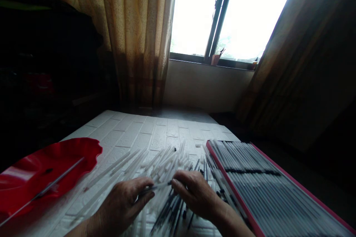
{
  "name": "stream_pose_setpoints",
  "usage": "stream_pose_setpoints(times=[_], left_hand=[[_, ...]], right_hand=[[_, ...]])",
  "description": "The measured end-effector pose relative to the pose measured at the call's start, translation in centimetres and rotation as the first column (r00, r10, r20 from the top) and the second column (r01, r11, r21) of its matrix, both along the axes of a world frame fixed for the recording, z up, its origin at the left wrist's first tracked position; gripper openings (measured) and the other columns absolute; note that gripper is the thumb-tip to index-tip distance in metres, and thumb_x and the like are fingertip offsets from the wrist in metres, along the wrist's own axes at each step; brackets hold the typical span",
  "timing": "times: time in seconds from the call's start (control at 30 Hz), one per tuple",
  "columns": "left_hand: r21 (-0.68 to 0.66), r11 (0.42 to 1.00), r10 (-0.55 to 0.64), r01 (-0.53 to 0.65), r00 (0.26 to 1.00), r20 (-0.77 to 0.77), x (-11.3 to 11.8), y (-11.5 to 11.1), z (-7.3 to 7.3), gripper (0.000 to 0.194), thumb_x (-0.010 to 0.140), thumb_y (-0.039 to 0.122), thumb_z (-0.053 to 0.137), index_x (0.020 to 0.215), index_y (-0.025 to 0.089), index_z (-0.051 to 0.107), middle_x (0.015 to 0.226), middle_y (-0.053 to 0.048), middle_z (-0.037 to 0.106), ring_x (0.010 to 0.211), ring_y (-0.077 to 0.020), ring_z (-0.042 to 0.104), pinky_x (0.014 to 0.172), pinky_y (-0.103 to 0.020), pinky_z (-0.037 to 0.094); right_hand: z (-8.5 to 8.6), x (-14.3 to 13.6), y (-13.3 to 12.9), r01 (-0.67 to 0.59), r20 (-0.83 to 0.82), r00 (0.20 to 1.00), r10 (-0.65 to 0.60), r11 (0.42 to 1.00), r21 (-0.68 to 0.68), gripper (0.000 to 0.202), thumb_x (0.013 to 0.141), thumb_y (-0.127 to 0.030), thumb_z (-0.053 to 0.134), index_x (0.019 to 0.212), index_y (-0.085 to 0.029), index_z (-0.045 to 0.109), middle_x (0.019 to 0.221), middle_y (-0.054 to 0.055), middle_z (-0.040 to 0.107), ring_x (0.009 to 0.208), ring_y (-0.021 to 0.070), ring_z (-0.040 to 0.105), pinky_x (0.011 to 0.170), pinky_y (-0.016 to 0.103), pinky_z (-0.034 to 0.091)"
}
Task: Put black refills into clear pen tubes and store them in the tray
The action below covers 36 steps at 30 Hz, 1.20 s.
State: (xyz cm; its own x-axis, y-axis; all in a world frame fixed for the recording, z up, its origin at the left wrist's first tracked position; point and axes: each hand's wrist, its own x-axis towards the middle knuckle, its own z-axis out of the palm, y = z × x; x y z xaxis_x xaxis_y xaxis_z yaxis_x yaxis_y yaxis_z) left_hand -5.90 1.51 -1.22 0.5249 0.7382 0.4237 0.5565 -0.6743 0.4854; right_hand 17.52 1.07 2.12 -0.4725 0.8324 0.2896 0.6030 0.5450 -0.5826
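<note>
My left hand (pixel 124 198) pinches one end of a thin translucent tube (pixel 161 184), which looks like a pen part. Closed on the tube's other, dark end are the fingertips of my right hand (pixel 196 194). Loose whitish tubes (pixel 167 161) lie in a heap just beyond both hands. Below and between the hands spreads a bunch of thin dark sticks (pixel 169 211), partly covered by my right hand. Right of that hand, a shallow box with a red rim (pixel 230 190) holds tightly packed rows of grey translucent sticks (pixel 275 196) with dark ends.
A red wavy-edged dish (pixel 61 150) sits at the left with a long thin rod (pixel 55 182) across it. All this stands on a table with a white brick-pattern cover (pixel 141 127). Behind are a curtain (pixel 136 37), a bright window and a small pot (pixel 215 59) on the sill.
</note>
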Motion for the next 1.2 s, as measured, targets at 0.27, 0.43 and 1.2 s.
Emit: stream_pose_setpoints(times=[0.27,0.43,1.2], left_hand=[[-0.042,0.998,-0.049,0.048,0.999,-0.022,0.1,-0.1,0.3,0.022,0.093,0.034,0.043,0.092,0.023,0.062,0.078,0.0,0.068,0.071,-0.0145,0.066,0.064,-0.019,0.048],[-0.057,0.997,-0.061,0.059,0.997,-0.045,0.1,0.2,0.6,0.025,0.095,0.032,0.039,0.087,0.022,0.06,0.073,0.001,0.063,0.068,-0.0134,0.063,0.062,-0.019,0.045],[-0.001,1.0,0.021,-0.021,0.995,-0.096,0.2,0.8,1.9,0.026,0.085,0.033,0.057,0.109,0.026,0.06,0.1,-0.002,0.067,0.082,-0.0157,0.065,0.072,-0.023,0.049]], right_hand=[[-0.1,0.5,0.2,0.006,0.0,1.0,-0.006,0.999,0.045,0.018,0.087,-0.026,0.046,0.073,-0.019,0.054,0.062,-0.002,0.051,0.057,0.0109,0.047,0.056,0.021,0.033],[-0.2,0.3,0.2,0.009,0.025,1.0,-0.01,0.999,0.051,0.023,0.087,-0.025,0.044,0.068,-0.018,0.054,0.059,-0.002,0.05,0.054,0.0109,0.048,0.055,0.021,0.033],[-2.0,0.1,1.8,-0.052,-0.573,0.802,-0.169,0.936,-0.349,0.03,0.076,-0.042,0.061,0.076,-0.014,0.071,0.062,0.003,0.069,0.043,0.0096,0.055,0.045,0.021,0.045]])
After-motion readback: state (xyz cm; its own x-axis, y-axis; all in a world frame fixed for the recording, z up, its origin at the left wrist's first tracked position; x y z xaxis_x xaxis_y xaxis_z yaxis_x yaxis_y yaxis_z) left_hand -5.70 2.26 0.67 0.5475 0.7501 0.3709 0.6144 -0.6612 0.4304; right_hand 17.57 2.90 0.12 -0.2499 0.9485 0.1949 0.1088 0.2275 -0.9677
